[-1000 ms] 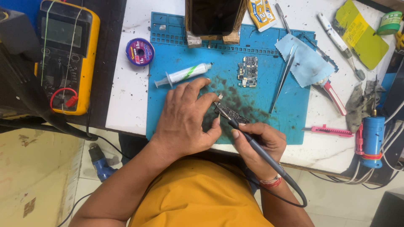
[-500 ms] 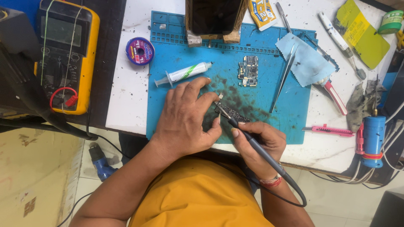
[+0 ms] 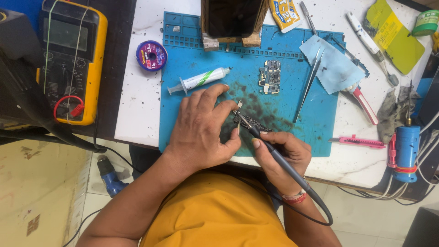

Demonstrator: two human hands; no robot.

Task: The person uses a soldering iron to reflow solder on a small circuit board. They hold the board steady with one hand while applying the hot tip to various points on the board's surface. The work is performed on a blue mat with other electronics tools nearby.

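Left grip [image 3: 201, 128] presses fingers and thumb onto a small dark circuit board [image 3: 249, 122] at the blue mat's [image 3: 192, 59] six o'clock edge on the bench [image 3: 137, 100], pinning it flat. At its three o'clock, the right grip [image 3: 279, 153] pinches a soldering iron [image 3: 274, 153] pen-fashion, tip on the board. Soldering looks underway; the next move likely calls for a steady tip.

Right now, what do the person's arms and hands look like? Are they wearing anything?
Both arms are bare, with no sleeves showing and no gloves on the left hand or the right hand. The right wrist wears a thin red thread band. The person's top is mustard yellow.
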